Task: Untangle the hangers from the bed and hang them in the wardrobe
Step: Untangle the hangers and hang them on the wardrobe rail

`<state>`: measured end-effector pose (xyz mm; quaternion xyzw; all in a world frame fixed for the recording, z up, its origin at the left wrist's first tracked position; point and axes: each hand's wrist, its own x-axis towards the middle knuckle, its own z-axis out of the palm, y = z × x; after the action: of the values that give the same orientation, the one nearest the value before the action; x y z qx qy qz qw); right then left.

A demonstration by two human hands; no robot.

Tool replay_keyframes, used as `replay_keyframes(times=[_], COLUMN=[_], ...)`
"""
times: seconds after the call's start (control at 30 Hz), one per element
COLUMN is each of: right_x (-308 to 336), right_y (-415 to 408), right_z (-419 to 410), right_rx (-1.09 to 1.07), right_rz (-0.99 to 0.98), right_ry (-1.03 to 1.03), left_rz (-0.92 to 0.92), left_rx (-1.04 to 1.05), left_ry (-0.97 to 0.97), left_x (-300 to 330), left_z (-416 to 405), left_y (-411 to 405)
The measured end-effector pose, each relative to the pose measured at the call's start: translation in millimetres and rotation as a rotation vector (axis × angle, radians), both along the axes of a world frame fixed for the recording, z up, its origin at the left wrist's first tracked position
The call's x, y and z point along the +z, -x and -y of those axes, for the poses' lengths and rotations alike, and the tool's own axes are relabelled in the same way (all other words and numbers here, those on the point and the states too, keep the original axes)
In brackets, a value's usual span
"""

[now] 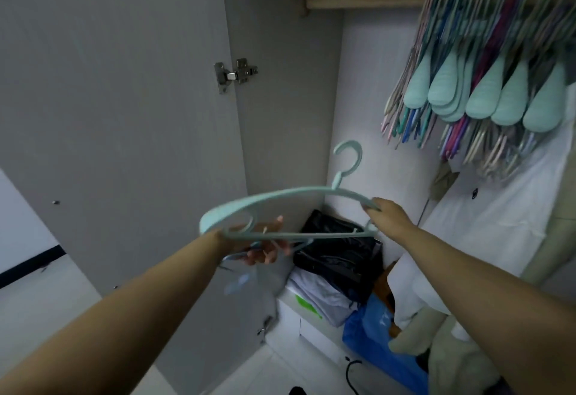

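- Left hand, centre of the frame, palm up with fingers curled around blurred thin hangers beneath it; how many cannot be told.
- Mint hanger spans both hands, its wide left shoulder lying over the left wrist, hook pointing up in front of the wardrobe interior.
- Right hand, centre right, grips the hanger's right end; its fingertips are hidden behind the hand.
- Hung hangers crowd the wooden rail at upper right, smeared by motion blur and cut by the frame edge.
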<state>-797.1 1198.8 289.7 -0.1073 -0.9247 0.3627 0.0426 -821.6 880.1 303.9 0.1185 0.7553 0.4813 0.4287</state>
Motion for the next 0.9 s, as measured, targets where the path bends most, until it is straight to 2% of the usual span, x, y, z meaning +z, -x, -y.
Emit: replay_keyframes(times=[0.1,0.2,0.33,0.43,0.5,0.57,0.7,0.9], right_x=[-3,-6,3,13,24,40,74,140], right_y=[-12,-19,-22,-14,-10,-10,-5,15], right_z=[-22,-32,-12,19,38,58,96,140], right_rx=[-0.105,-0.102,-0.042,0.008,0.014,0.012,0.011,-0.119], right_rz=[0.154,0.241,0.267,0.291,0.269,0.187,-0.115,-0.419], right_ry=[0.016,0.032,0.03,-0.022,0.033,0.098,0.013,0.007], left_rz=[0.285,0.303,0.154,-0.028,-0.139,-0.304,-0.633,-0.765], left_rx=[0.176,0.192,0.185,0.013,-0.091,-0.151,-0.236,-0.304], left_ry=[-0.007,0.028,0.064,0.136,0.206,0.258,0.245,0.194], left_x=[-22,-32,-23,-13,-12,-15,-14,17], left_z=[10,3,-13,-16,-13,-10,-21,-22], left_y=[1,0,4,11,14,18,23,56])
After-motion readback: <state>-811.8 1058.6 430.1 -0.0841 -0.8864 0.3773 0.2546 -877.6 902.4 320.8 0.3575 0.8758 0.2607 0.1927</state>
